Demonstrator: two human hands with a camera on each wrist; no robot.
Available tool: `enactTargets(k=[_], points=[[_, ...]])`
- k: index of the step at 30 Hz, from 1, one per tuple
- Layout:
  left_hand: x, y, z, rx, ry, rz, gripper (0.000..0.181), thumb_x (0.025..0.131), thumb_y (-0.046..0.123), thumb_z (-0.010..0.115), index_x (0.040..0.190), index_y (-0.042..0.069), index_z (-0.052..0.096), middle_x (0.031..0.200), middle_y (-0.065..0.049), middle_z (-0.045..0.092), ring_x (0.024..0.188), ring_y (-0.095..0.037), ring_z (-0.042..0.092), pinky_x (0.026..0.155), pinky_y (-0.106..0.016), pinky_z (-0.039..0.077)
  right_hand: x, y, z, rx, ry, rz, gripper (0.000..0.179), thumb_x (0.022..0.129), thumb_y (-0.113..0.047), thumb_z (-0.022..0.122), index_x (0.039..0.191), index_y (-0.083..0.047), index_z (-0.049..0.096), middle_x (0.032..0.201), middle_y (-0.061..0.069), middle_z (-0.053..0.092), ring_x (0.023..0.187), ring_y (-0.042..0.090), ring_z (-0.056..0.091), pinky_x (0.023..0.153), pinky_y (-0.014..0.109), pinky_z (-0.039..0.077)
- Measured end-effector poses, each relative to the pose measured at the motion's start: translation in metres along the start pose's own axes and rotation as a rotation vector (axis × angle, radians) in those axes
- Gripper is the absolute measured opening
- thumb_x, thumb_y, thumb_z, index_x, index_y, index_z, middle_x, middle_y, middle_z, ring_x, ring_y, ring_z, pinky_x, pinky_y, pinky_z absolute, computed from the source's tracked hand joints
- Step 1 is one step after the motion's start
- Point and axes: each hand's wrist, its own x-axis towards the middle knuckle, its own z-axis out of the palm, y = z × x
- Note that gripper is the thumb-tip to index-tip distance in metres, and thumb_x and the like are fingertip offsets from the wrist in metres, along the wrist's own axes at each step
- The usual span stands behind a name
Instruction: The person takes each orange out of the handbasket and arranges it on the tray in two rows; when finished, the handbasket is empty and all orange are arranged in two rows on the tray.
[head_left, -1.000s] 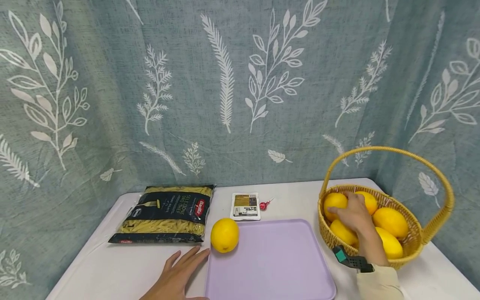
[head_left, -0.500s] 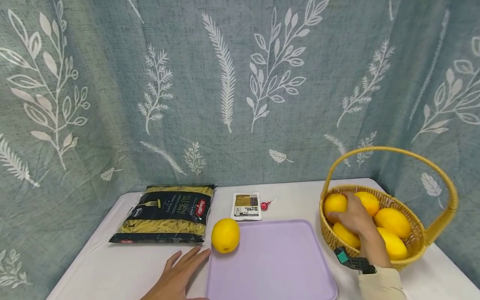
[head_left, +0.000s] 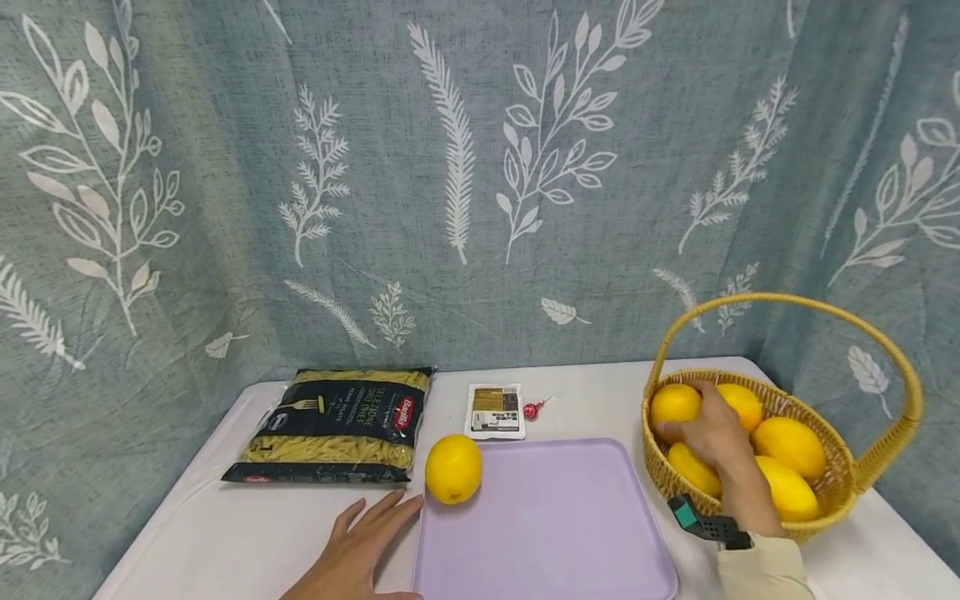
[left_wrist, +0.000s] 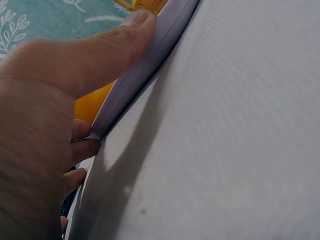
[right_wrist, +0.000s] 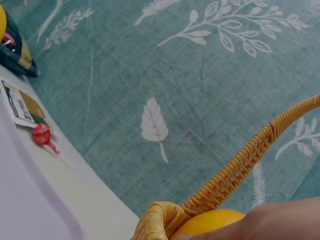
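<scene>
Head view: as a second ago, the right hand grips a lemon inside the basket, right of the tray; the left hand, fingers spread, lies at the tray's left edge. Left of the tray, the bag reads "Barilla", "Selezione Oro Chef". Left wrist view: the thumb meets the tray's rim. Right wrist view: behind the tray, the sachet is unreadable.

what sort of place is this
Probably a staged tabletop setup rather than a working kitchen: a leaf-print curtain hangs behind a white-covered table, which bears a wicker basket of yellow fruit.
</scene>
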Motion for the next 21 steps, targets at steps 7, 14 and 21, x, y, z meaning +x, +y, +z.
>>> enactTargets(k=[7, 14, 21], points=[[-0.001, -0.003, 0.001, 0.006, 0.031, 0.044, 0.098, 0.077, 0.063, 0.075, 0.153, 0.011, 0.043, 0.158, -0.019, 0.041, 0.144, -0.047, 0.034, 0.114, -0.077, 0.012, -0.002, -0.004, -0.002, 0.038, 0.104, -0.056, 0.090, 0.085, -0.027, 0.083, 0.154, 0.002, 0.032, 0.147, 0.033, 0.040, 0.121, 0.052, 0.044, 0.094, 0.066, 0.044], [-0.002, -0.004, 0.002, 0.019, 0.043, 0.060, 0.097, 0.078, 0.063, 0.074, 0.154, 0.012, 0.043, 0.158, -0.016, 0.042, 0.144, -0.046, 0.035, 0.113, -0.077, 0.014, -0.007, -0.010, -0.002, 0.115, 0.230, -0.096, 0.088, 0.082, -0.021, 0.085, 0.153, 0.000, 0.037, 0.149, 0.030, 0.041, 0.121, 0.049, 0.046, 0.094, 0.063, 0.046], [-0.002, -0.005, 0.003, 0.039, 0.057, 0.069, 0.097, 0.077, 0.064, 0.074, 0.154, 0.013, 0.043, 0.158, -0.014, 0.043, 0.144, -0.045, 0.036, 0.113, -0.077, 0.016, -0.018, -0.021, -0.013, 0.173, 0.337, -0.173, 0.083, 0.079, -0.022, 0.087, 0.149, -0.005, 0.046, 0.141, 0.026, 0.046, 0.109, 0.043, 0.051, 0.084, 0.054, 0.048]])
